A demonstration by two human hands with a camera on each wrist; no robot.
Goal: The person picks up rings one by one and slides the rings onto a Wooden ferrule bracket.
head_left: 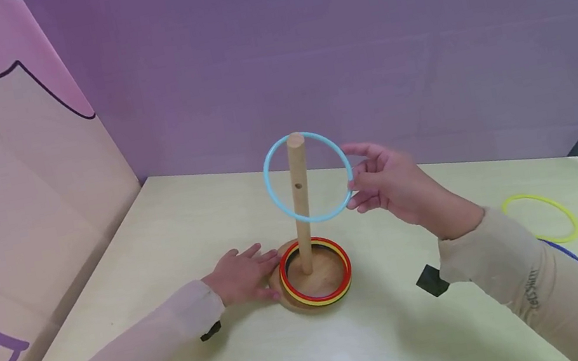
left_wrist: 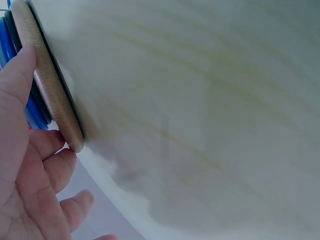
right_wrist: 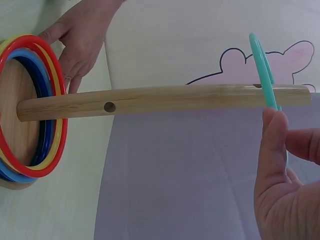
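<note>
Pinching the light-blue ring (head_left: 308, 177) at its rim, the right hand (head_left: 388, 185) held it around the top of the wooden peg (head_left: 301, 201), while the left hand (head_left: 242, 276) lay spread against the base (head_left: 279, 292), likely to steady it.

At the left wrist, straight fingers (left_wrist: 17, 75) touched the base's edge (left_wrist: 50, 85); the blur hid more.

At the right wrist, thumb and fingers (right_wrist: 272, 145) nipped the ring (right_wrist: 260, 65) near the peg's tip, stacked rings (right_wrist: 30, 107) at its foot.
</note>
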